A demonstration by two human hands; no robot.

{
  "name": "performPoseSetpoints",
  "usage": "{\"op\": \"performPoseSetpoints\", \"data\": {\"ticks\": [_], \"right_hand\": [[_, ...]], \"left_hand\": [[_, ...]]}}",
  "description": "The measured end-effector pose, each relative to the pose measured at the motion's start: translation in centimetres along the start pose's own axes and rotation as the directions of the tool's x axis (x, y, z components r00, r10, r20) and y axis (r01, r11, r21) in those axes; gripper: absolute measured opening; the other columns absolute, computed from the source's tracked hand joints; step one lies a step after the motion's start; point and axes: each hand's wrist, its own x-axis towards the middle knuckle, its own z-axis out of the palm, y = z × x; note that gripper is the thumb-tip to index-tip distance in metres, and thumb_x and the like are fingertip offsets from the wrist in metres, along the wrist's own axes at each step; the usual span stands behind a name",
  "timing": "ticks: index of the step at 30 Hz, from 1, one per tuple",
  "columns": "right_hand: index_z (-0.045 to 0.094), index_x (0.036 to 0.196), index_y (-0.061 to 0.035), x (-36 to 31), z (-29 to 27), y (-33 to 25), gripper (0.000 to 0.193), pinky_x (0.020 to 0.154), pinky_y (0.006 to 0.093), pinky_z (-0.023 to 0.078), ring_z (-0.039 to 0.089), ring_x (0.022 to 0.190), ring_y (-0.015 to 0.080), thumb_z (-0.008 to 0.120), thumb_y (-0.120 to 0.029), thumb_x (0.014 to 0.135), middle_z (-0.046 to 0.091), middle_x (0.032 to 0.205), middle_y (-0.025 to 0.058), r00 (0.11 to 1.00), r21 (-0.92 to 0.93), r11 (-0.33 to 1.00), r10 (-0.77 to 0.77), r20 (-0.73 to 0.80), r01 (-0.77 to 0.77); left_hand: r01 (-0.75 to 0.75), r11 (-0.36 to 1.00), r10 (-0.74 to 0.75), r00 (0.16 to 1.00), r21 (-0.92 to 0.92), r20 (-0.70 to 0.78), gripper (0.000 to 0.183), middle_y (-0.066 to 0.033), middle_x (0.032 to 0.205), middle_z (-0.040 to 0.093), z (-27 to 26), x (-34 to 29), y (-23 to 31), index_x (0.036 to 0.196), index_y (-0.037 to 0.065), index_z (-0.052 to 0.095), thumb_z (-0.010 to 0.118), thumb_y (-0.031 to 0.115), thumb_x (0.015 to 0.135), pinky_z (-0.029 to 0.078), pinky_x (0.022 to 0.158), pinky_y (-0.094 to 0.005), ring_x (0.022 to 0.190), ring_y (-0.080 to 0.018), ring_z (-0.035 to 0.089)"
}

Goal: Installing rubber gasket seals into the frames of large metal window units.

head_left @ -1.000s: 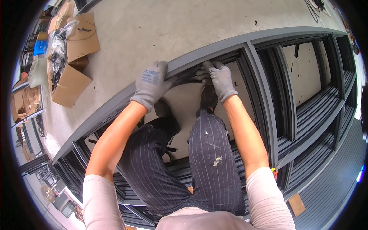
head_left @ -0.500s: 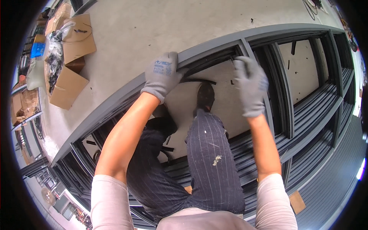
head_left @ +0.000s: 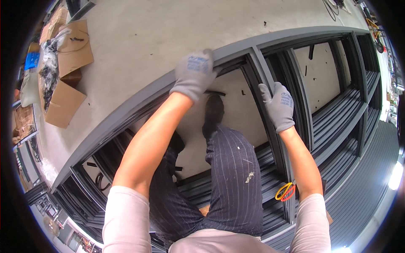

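Note:
My left hand (head_left: 195,75), in a grey work glove, lies over the far rail of a large dark grey metal frame (head_left: 120,103), its fingers curled round the rail's inner edge. On the frame's crossbar (head_left: 260,63) is my right hand (head_left: 279,105), gloved alike. Its thumb lies at the left side of the bar and the index finger to the right; the other fingers are mostly hidden. Near my right forearm, a tool with yellow and red loop handles (head_left: 285,192), like scissors, sits by the lower crossbar, its other end out of sight.
More dark frames lie stacked under this one, around my legs. My foot (head_left: 214,110) stands on the floor inside an opening, near short black strips (head_left: 215,92). At the left is an open cardboard box (head_left: 67,103) with clear plastic and black parts. Ribbed dark panels (head_left: 367,181) spread at the right.
My left hand has slid rightward along the far rail. My right hand, raised and blurred before, has come down to the crossbar. The view has shifted slightly and the looped handles have come into sight.

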Motion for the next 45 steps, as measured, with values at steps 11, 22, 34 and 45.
{"op": "performPoseSetpoints", "data": {"ticks": [11, 22, 34, 45], "right_hand": [[0.059, 0.091, 0.0016, 0.0, 0.0, -0.3, 0.057, 0.079, 0.0475, 0.049, 0.061, 0.091, 0.0405, 0.056, -0.056, 0.090, 0.062, 0.092, 0.0249, 0.999, 0.006, 1.000, -0.025, -0.034, 0.025], [0.062, 0.102, 0.0059, 0.6, -0.5, 0.6, 0.074, 0.080, 0.0472, 0.048, 0.061, 0.095, 0.0431, 0.051, -0.066, 0.087, 0.063, 0.096, 0.0288, 0.997, 0.066, 0.997, 0.041, 0.061, -0.045], [0.058, 0.118, 0.0085, 0.7, -0.2, 1.4, 0.081, 0.093, 0.0438, 0.046, 0.058, 0.109, 0.0411, 0.049, -0.066, 0.089, 0.062, 0.113, 0.0288, 1.000, -0.063, 0.998, 0.009, -0.016, -0.009], [0.055, 0.125, 0.0086, 0.6, -0.2, -0.1, 0.084, 0.099, 0.0428, 0.044, 0.057, 0.114, 0.0396, 0.044, -0.068, 0.090, 0.060, 0.120, 0.0284, 0.998, -0.147, 0.987, 0.068, 0.010, -0.066]], "left_hand": [[-0.112, 0.994, 0.110, 0.986, -0.012, -0.128, 0.039, -0.0144, 0.100, 0.067, 1.3, 3.2, 2.5, 0.105, 0.007, 0.057, 0.071, 0.033, 0.080, 0.054, 0.077, -0.0438, 0.092, -0.0333, 0.066], [-0.024, 0.999, 0.025, 0.999, 0.041, -0.023, 0.049, -0.0191, 0.101, 0.058, -0.6, -9.9, -13.9, 0.113, 0.004, 0.050, 0.072, 0.031, 0.079, 0.049, 0.078, -0.0450, 0.093, -0.0384, 0.058], [0.196, 0.971, -0.198, 0.980, 0.136, -0.003, 0.051, -0.0190, 0.095, 0.062, -2.2, -26.1, -32.8, 0.106, 0.003, 0.058, 0.080, 0.026, 0.067, 0.047, 0.083, -0.0462, 0.094, -0.0393, 0.059], [0.132, 0.988, -0.112, 0.972, 0.082, -0.207, 0.085, -0.0198, 0.119, 0.055, -1.8, -22.3, -23.3, 0.133, 0.000, 0.044, 0.083, 0.021, 0.059, 0.041, 0.101, -0.0457, 0.109, -0.0373, 0.053]]}}
